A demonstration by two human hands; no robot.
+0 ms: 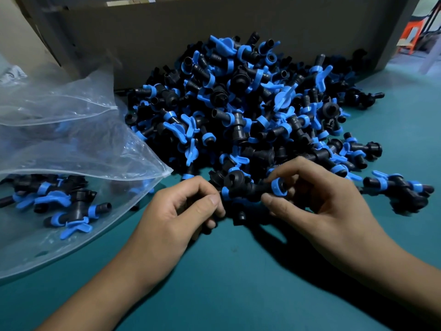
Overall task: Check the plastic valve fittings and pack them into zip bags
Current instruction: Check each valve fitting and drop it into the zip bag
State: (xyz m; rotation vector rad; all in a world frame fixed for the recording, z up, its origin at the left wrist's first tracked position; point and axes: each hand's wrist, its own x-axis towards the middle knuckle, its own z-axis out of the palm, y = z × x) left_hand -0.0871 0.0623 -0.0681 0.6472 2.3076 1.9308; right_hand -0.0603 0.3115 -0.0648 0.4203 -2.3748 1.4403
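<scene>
Two bare forearms come in from the lower edge of the frame over a smooth teal worktop (238,283). Left hand (176,211) sits in the lower middle, its fingers curled and the thumb pressed toward the index finger; it seems to hold a dark part under the fingers, but I cannot tell this for sure. Right hand (317,199) is just right of it and pinches a valve fitting (248,189) between thumb and curled fingers, at the end with a blue ring. This fitting is a black plastic tube with ribbed ends, a round black side port and blue collars, and it lies between the two hands at the near edge of the pile.

At the left of the frame lies a clear zip bag (71,144), thin, shiny and wrinkled, with its mouth open toward the pile. Inside it, in the lower left, are several bagged fittings (55,201), black with blue wing handles.

Behind the hands, in the middle of the frame, rises a big loose pile of fittings (238,111), all of the same black and blue hard plastic, lying in every direction. One fitting (398,189) lies apart at the right.

Farther back, a brown cardboard wall (214,25) stands across the upper part, and the pile leans on it.
</scene>
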